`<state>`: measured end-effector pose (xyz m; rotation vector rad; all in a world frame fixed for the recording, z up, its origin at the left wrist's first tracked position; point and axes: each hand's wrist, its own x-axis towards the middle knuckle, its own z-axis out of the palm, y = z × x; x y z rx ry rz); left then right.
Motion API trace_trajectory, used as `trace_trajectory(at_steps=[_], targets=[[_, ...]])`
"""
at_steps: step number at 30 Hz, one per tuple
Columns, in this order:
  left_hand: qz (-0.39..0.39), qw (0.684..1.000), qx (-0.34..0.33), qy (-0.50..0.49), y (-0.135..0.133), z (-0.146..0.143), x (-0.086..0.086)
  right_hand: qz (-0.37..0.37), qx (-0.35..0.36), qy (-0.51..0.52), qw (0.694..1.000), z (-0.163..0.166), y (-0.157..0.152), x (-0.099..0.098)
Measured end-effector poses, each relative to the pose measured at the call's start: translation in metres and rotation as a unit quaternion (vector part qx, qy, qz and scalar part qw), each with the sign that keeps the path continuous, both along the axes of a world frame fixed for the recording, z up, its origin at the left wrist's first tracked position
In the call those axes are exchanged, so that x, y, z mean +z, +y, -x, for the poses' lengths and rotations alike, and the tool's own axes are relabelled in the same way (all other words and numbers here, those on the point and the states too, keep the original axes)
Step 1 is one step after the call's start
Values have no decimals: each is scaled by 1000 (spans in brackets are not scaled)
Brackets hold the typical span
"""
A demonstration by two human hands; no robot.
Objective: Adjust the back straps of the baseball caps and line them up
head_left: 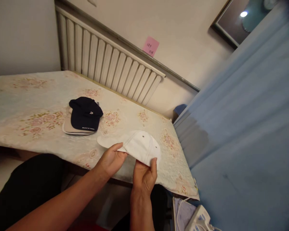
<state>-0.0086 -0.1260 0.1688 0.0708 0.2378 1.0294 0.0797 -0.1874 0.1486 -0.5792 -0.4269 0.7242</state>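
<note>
A white baseball cap is held over the near edge of the bed, its brim pointing left and its crown to the right. My left hand grips it where brim and crown meet, thumb on top. At the rear lower rim, my right hand holds the crown with the thumb outside and the other fingers underneath, partly hidden. To the left lies a small stack of caps: a black cap with small white lettering on top, and a beige cap under it with a pale brim edge showing below.
The caps lie on a flowered bed cover. Behind it stand a white radiator and a wall with a pink note. A blue curtain hangs at right. A white power strip with cords sits lower right.
</note>
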Motion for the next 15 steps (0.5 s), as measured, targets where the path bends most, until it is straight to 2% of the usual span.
trace_trajectory(at_steps=[4, 6, 10, 13, 15], targets=[[-14, 997, -82, -3, -14, -7, 6, 16, 17, -2, 1000, 19, 6, -8], [-34, 995, -97, -7, -18, -6, 6, 18, 23, 16, 999, 22, 9, -10], [-117, 991, -70, -13, -21, 2, 1, 1, 54, 23, 998, 7, 8, -7], [-189, 977, -95, -9, -24, 10, -4, 11, 74, 39, 996, -10, 2, -3], [-183, 976, -121, -14, -25, 16, -6, 32, 81, 62, 994, -20, -4, -1]])
